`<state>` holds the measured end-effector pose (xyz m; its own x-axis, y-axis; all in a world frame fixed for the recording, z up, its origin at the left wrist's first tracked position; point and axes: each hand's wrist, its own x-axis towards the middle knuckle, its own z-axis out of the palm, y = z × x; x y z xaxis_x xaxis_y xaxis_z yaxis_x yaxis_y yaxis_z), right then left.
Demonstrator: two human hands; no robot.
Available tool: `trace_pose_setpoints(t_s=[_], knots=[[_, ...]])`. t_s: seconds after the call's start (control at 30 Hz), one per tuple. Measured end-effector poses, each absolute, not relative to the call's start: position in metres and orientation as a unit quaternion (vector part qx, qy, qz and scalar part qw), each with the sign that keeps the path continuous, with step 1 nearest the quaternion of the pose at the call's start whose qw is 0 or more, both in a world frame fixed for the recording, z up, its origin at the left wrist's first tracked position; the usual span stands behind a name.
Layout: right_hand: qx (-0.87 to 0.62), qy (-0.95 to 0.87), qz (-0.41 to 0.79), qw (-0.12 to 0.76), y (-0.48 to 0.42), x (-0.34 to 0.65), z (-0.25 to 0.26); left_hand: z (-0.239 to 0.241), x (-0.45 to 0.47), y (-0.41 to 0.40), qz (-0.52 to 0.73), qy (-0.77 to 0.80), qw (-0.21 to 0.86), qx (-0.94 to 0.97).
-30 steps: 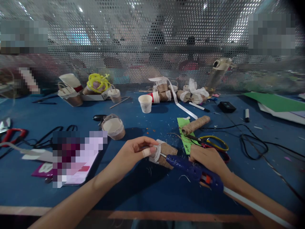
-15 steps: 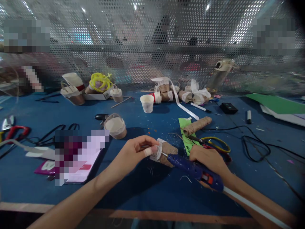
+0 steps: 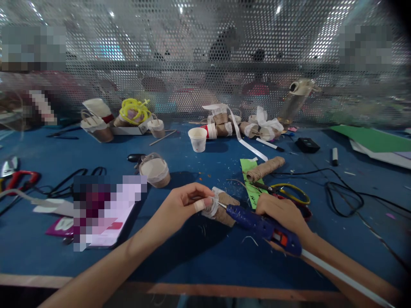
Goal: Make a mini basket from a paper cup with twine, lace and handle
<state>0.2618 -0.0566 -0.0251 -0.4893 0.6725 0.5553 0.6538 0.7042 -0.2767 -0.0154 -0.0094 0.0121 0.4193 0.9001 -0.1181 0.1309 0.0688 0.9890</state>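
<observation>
Both hands busy: left hand (image 3: 181, 205) pinches twine-wrapped, white-rimmed cup (image 3: 221, 207); right hand (image 3: 282, 216) grips blue glue gun (image 3: 263, 226).

Twine-wrapped cup (image 3: 224, 207): brown, white lace at rim, lying on side on blue table, pinched at rim by left hand (image 3: 181, 205). Blue glue gun (image 3: 263, 226): gripped in right hand (image 3: 282, 214), nozzle touching cup rim, white glue stick (image 3: 346, 280) trailing behind.

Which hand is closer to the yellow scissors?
Right. The right hand, holding the glue gun, lies just in front of the scissors; the left hand is farther left, at the cup.
</observation>
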Motion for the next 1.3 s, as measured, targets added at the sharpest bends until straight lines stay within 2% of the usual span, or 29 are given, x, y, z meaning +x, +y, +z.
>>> trace_pose_setpoints(t_s=[0.37,0.7,1.13,1.3], knots=[[-0.398,-0.865,-0.019,0.306,-0.0578,0.2614,-0.0263,0.015,-0.0139,-0.0099,0.331,0.431,0.591,0.596],[-0.396,-0.847,-0.006,0.355,-0.0573,0.2581,-0.0292,0.0105,-0.0138,-0.0093,0.332,0.415,0.604,0.594],[-0.408,-0.855,-0.027,0.319,-0.0567,0.2615,-0.023,0.0132,-0.0137,-0.0098,0.329,0.422,0.596,0.599],[-0.353,-0.88,-0.041,0.314,-0.0513,0.2658,-0.0259,0.0123,-0.0148,-0.0098,0.326,0.411,0.61,0.594]])
